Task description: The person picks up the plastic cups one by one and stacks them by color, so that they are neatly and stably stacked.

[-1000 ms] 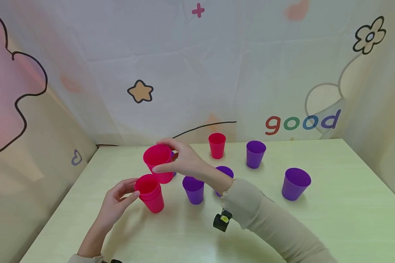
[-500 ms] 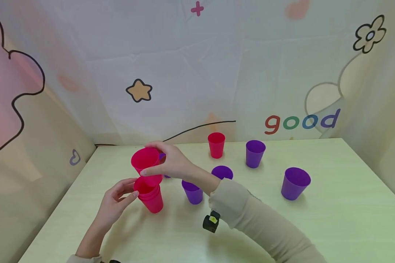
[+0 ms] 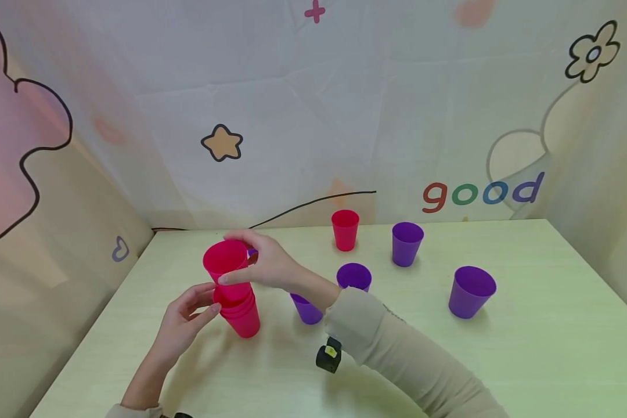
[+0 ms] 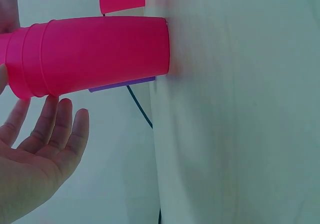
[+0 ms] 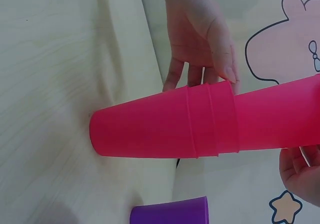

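We see two hands at work on red cups over a pale tabletop [image 3: 543, 348]. The right hand [image 3: 271, 261] grips a red cup [image 3: 224, 256], its fingers and thumb round the side, with the mouth facing up. The lower end of that cup sits inside the top of a stack of red cups [image 3: 244, 320], and from the right wrist view we count three rims on the stack. The left hand [image 3: 183, 322] pinches the stack near its top, thumb on the near side and fingers on the far side, while its base rests on the left part of the tabletop. Just right of the stack we find a purple cup [image 3: 307, 310], partly covered by the right wrist, and another purple cup shows behind the right hand. A third purple cup [image 3: 354, 276] stands beyond the forearm. Farther back, near the middle, is a lone red cup [image 3: 345, 231], with a purple cup [image 3: 407, 245] to its right; nearer and farther right stands the last purple cup [image 3: 471, 293]. All these cups stand upright. Behind them we see a printed backdrop [image 3: 303, 151].
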Demonstrator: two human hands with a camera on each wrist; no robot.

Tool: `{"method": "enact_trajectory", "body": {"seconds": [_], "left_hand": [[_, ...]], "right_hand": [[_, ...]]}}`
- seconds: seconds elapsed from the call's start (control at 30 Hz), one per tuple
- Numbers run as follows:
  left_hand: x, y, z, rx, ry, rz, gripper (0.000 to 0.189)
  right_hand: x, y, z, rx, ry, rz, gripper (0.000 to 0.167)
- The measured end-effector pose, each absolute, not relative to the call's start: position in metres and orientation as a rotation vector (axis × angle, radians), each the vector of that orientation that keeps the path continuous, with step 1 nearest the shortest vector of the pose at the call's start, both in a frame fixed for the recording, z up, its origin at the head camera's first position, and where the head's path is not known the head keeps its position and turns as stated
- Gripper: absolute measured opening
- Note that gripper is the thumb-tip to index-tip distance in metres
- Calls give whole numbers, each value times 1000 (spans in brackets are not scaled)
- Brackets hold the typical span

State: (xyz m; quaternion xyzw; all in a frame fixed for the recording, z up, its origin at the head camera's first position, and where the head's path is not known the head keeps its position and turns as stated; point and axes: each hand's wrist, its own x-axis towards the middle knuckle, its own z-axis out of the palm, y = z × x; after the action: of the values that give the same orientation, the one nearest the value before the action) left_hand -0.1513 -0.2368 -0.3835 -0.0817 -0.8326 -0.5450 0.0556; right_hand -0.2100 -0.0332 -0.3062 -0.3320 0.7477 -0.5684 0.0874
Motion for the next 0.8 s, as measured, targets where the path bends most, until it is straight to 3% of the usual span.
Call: {"method": "enact_trajectory", "body": {"seconds": [0.8], "left_hand": [[-151,-236,-384,-219,-2536,-1655,41]], "right_hand": [[-213,-39,-330,-926,2215,-1554,67]]}}
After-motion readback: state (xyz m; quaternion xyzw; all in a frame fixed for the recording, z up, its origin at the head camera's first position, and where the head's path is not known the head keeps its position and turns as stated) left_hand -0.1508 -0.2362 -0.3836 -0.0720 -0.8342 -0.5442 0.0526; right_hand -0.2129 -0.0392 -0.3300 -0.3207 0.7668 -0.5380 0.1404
